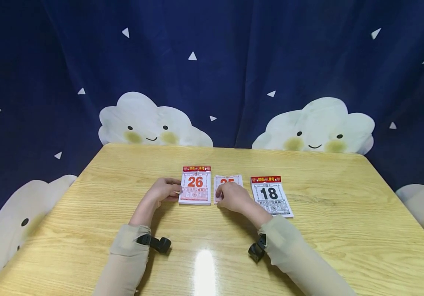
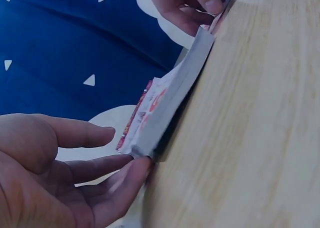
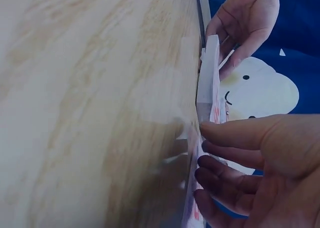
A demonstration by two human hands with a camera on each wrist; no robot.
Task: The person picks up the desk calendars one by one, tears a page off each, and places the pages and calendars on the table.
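Note:
A tear-off calendar (image 1: 195, 195) with a red header and a red 26 lies on the table. My left hand (image 1: 163, 190) is at its left side, fingertips touching the edge; the left wrist view shows the thumb apart from the thick grey-white side of the pad (image 2: 172, 100). Just right of it lies a loose sheet (image 1: 235, 178) with a red number, apparently 25, partly covered. My right hand (image 1: 235, 198) rests its fingertips on that sheet, the fingers (image 3: 227, 175) spread and only slightly bent. Another calendar (image 1: 269, 194), with a black 18, lies slightly askew beyond the right wrist.
The pale wooden table (image 1: 330, 213) extends on both sides of the calendars. Behind its far edge hangs a dark blue curtain (image 1: 219, 74) with white triangles and smiling clouds. Each wrist carries a black strap with a small camera (image 1: 164, 245).

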